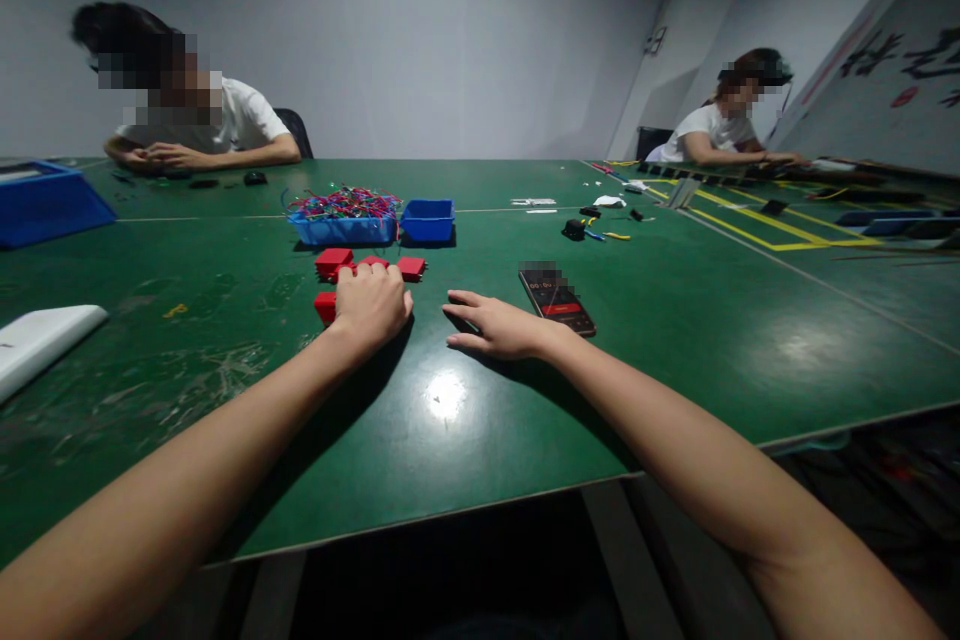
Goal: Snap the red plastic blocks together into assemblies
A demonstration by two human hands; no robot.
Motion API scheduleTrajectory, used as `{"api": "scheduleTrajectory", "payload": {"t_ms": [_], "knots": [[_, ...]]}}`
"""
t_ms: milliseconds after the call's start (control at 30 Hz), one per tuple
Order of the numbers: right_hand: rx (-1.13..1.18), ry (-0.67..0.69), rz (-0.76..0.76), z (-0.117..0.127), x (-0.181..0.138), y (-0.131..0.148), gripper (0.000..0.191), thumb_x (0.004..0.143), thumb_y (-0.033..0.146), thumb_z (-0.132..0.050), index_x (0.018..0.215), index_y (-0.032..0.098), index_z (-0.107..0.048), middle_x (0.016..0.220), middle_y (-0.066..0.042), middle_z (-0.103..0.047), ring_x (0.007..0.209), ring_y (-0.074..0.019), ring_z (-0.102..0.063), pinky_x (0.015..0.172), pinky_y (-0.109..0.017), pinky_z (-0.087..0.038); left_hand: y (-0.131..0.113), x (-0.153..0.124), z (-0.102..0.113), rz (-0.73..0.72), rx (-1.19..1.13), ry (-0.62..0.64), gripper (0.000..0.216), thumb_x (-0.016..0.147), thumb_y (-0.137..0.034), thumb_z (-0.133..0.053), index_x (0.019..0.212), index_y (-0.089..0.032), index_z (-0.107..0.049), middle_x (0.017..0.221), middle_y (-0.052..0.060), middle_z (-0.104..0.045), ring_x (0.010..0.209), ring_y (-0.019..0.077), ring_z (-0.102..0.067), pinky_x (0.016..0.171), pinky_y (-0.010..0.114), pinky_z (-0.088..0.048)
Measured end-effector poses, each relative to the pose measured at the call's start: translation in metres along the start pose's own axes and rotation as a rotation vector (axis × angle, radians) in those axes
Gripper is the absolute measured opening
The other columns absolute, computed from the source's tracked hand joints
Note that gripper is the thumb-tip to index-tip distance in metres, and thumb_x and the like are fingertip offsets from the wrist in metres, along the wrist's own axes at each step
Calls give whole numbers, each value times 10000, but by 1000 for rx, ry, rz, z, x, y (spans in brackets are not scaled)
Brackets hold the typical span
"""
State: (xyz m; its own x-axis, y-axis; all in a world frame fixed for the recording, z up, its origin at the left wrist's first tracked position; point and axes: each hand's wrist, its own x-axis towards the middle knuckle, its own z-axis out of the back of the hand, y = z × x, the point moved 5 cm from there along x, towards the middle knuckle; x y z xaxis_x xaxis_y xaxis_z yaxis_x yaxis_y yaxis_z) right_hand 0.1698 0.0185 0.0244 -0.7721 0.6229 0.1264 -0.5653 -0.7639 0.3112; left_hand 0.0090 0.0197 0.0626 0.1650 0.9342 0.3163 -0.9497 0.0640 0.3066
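My left hand [373, 302] is bent down over a group of small red boxes [334, 263], its fingers curled and mostly hidden under the knuckles. Whatever it grips is out of sight. One red box [411, 268] shows just past the fingers, and another red box [325, 307] sticks out on the wrist side. My right hand [499, 325] is open just above or on the green table, fingers spread and pointing left, holding nothing. Beside its wrist lies a phone [559, 300] with a lit screen.
Behind the red boxes stand a blue bin [345, 228] heaped with coloured wires and a smaller blue bin [428, 221]. A black part [574, 229] and short wires lie farther right. A white device [49, 340] rests at left. Two people sit across the green table [720, 320].
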Motion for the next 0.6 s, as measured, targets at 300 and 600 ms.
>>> {"api": "scheduleTrajectory", "payload": {"t_ms": [300, 600], "knots": [[-17, 3, 2, 1, 0, 2, 632, 935, 487, -515, 1405, 65, -494, 1527, -259, -364, 1408, -338, -407, 1149, -466, -359, -12, 1, -13, -87, -65, 84, 358, 921, -312, -429, 1066, -59, -636, 1041, 212, -686, 945, 354, -679, 744, 414, -483], [0, -2, 25, 0, 1, 3, 579, 938, 454, -522, 1377, 77, -502, 1516, -248, -381, 1402, -327, -415, 1144, -462, -362, -28, -3, -5, -252, -232, -73, 290, 923, -301, -438, 1027, -91, -610, 958, 164, -673, 874, 285, -680, 722, 353, -514]]}}
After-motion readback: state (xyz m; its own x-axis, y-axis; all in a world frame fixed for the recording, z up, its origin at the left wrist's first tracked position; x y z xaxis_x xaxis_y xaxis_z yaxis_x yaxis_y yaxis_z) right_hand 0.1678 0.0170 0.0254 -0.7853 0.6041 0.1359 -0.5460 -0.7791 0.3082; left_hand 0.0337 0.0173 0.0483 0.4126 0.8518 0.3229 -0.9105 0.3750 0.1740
